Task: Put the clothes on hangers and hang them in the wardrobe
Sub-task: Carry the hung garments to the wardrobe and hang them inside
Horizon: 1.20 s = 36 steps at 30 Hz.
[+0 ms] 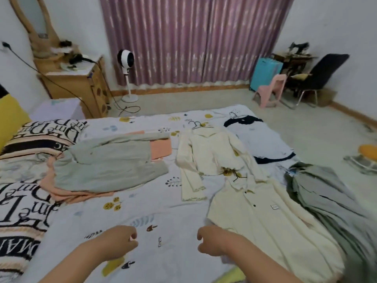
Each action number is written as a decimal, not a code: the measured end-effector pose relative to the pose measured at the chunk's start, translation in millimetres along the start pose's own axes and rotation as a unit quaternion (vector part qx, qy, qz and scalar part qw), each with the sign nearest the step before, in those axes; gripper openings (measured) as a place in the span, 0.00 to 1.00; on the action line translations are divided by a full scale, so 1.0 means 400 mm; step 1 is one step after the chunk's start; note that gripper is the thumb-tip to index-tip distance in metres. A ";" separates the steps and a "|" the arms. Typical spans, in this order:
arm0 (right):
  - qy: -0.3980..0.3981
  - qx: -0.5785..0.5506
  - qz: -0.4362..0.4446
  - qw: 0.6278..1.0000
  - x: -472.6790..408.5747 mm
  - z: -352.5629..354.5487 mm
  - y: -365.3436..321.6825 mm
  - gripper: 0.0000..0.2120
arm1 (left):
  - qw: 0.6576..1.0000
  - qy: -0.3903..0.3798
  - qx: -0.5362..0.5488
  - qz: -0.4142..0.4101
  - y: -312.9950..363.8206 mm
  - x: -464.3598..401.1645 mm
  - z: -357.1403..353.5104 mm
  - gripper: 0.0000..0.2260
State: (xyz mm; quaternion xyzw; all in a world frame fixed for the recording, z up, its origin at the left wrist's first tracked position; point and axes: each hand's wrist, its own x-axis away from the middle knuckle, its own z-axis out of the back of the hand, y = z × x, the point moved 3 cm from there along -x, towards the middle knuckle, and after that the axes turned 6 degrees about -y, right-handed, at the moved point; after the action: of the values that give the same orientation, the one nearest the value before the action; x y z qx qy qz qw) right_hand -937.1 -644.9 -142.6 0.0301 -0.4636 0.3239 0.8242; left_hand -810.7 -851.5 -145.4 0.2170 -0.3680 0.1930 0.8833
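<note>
Bedroom with purple curtains (pixel 191 37) along the far wall; a bed (pixel 142 213) under a pale printed sheet fills the foreground and carries the clothes. Toward the bed's left edge lies a grey-green garment (pixel 108 166) folded over a peach garment (pixel 161 149), beside a lettered blanket (pixel 26 211). At mid-bed a cream long-sleeved top (pixel 212 154) lies flat with a wire hanger (pixel 199 124) showing at its collar, hook toward the far edge. At the far right corner lies a white top with dark trim (pixel 259 137). Nearer the near edge, a cream buttoned shirt (pixel 263 217) is spread flat, its collar touching the cream top; a grey-green garment in folds (pixel 330 203) lies along the right edge, just beside the shirt. Left hand (pixel 120 242) hovers over bare sheet near the near edge, fingers loosely curled, holding nothing. Right hand (pixel 214 240) is likewise loosely curled and empty, just beside the hem of the buttoned shirt; contact cannot be told. Beyond the bed: a wooden dresser (pixel 79 80), a standing fan (pixel 126 72), a pink stool (pixel 271 90) and a black chair (pixel 320 76).
</note>
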 end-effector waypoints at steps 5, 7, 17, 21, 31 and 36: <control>0.027 -0.085 -0.078 0.993 0.004 -0.001 0.138 0.19 | 0.996 -0.011 -0.073 -0.051 0.120 -0.125 0.071 0.15; 0.034 -0.106 -0.097 0.989 0.029 -0.006 0.187 0.20 | 0.993 -0.022 -0.090 -0.076 0.177 -0.167 0.081 0.15; 0.082 -0.202 -0.159 0.963 0.153 0.019 0.531 0.20 | 0.975 -0.053 -0.146 -0.159 0.556 -0.328 0.080 0.16; 0.086 -0.214 -0.174 0.957 0.186 0.033 0.738 0.21 | 0.974 -0.048 -0.145 -0.167 0.752 -0.394 0.049 0.16; 0.072 -0.206 -0.211 0.953 0.175 0.103 1.200 0.19 | 0.975 -0.013 -0.084 -0.204 1.210 -0.531 -0.050 0.14; 0.084 -0.202 -0.227 0.949 0.090 0.139 1.359 0.14 | 0.976 0.002 -0.064 -0.206 1.334 -0.649 -0.068 0.13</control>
State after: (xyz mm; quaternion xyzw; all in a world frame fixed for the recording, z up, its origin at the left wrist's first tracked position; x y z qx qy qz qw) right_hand -1270.9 -217.5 -219.2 -0.0599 -0.4295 0.0297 0.9006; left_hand -1232.3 -440.7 -224.6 0.2305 -0.3257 -0.0169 0.9168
